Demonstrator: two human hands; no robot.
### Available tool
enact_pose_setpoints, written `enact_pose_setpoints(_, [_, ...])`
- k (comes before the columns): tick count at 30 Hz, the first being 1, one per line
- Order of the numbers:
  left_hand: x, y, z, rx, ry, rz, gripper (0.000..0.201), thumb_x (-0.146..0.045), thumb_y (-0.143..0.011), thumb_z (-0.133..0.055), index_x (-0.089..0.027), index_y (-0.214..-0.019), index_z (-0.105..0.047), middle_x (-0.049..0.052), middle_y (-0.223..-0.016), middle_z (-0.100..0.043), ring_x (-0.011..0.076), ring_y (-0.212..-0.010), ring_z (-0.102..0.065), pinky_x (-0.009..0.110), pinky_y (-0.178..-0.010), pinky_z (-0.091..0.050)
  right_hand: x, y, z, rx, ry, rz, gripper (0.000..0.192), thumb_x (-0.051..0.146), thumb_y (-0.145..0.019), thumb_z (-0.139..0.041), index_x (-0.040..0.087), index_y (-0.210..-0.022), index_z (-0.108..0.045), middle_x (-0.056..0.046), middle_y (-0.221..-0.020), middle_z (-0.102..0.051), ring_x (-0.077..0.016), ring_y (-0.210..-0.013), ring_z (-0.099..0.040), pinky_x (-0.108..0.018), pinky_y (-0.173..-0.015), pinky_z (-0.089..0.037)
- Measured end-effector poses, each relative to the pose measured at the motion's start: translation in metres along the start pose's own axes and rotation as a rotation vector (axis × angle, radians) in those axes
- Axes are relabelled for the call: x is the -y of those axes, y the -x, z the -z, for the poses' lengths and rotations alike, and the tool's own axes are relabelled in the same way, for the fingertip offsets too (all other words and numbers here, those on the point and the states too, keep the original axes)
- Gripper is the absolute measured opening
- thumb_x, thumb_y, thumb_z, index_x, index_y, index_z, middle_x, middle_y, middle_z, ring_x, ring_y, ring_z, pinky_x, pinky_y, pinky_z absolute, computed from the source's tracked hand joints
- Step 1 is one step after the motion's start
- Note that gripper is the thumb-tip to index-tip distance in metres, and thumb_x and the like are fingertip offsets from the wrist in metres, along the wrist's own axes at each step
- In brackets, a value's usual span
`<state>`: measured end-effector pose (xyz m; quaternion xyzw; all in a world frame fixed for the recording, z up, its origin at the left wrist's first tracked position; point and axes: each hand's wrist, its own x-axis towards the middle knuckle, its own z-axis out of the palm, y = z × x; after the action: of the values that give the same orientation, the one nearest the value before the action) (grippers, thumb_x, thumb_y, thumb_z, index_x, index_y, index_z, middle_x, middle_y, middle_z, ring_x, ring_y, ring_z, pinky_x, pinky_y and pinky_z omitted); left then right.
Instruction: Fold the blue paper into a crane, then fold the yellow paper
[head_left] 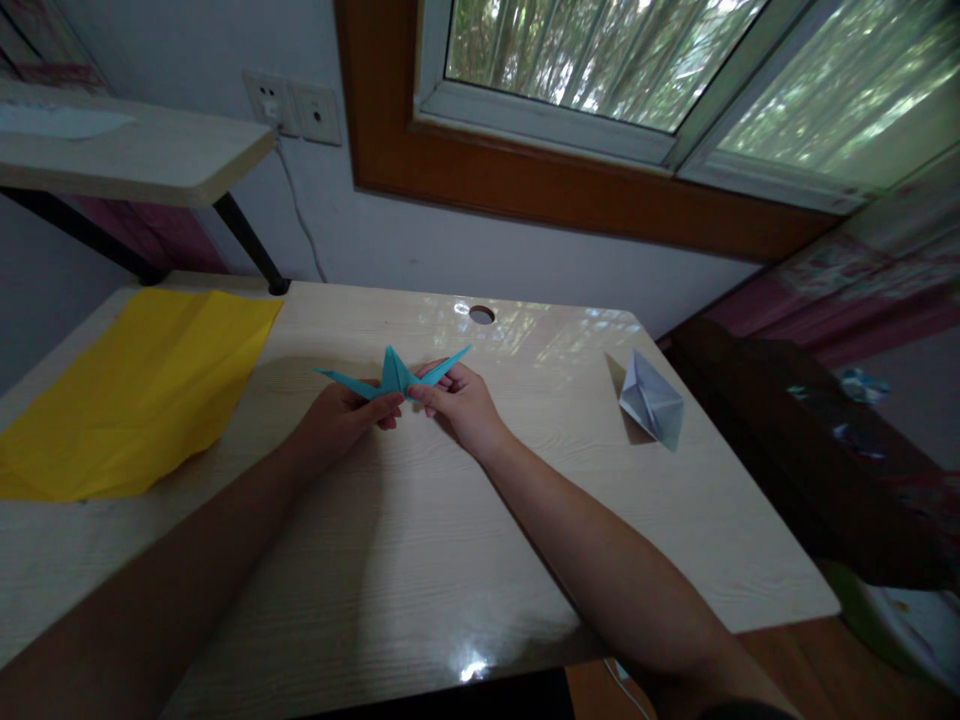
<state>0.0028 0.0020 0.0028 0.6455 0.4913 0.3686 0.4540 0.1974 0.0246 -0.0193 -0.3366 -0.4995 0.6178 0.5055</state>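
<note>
A turquoise origami crane [394,372] of folded paper is held just over the middle of the table, its two thin points spreading left and right and a broader peak standing up between them. My left hand [347,412] pinches its lower left side between thumb and fingers. On the lower right side, my right hand [459,398] grips it the same way, thumb in front. Both thumbs nearly meet at the centre of the fold. The fingers hide the bottom of the paper.
A large yellow sheet [142,390] lies at the table's left. On the right stands a folded white paper piece [651,400]. A raised shelf [187,165] on black legs occupies the back left corner. A round cable hole [481,315] is near the table's [465,560] back edge.
</note>
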Motion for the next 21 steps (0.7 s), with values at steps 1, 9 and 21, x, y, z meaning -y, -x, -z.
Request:
enact_pose_setpoints(1, [-0.001,0.001,0.000,0.005,0.020,-0.006,0.039,-0.055,-0.084,-0.069,-0.019,-0.069,-0.072,0.003,-0.067,-0.074,0.0171,-0.062,-0.068,0.026,-0.064,-0.055,0.000,0.000,0.001,0.008,-0.002,-0.001,0.035,0.039,-0.068,-0.090,0.019,-0.087,-0.067,0.003,-0.073,-0.068,-0.0086,-0.059,-0.056,-0.022,-0.052,-0.045])
enact_pose_setpoints(9, [0.002,0.003,0.001,0.007,0.089,-0.061,0.033,-0.046,-0.085,-0.071,-0.018,-0.068,-0.072,0.002,-0.062,-0.070,0.0146,-0.058,-0.065,0.024,-0.058,-0.053,0.004,0.000,0.003,0.137,0.030,-0.043,0.036,0.048,-0.077,-0.084,0.019,-0.088,-0.064,0.001,-0.074,-0.070,-0.0110,-0.065,-0.061,-0.025,-0.062,-0.048])
enact_pose_setpoints(21, [0.002,0.004,0.001,0.074,0.133,-0.067,0.035,-0.047,-0.084,-0.072,-0.017,-0.066,-0.071,0.000,-0.054,-0.066,0.0117,-0.050,-0.059,0.021,-0.050,-0.046,0.013,0.006,0.000,0.380,0.259,-0.072,0.058,0.066,-0.092,-0.059,0.019,-0.058,-0.057,0.002,-0.054,-0.056,-0.0103,-0.053,-0.047,-0.027,-0.057,-0.038])
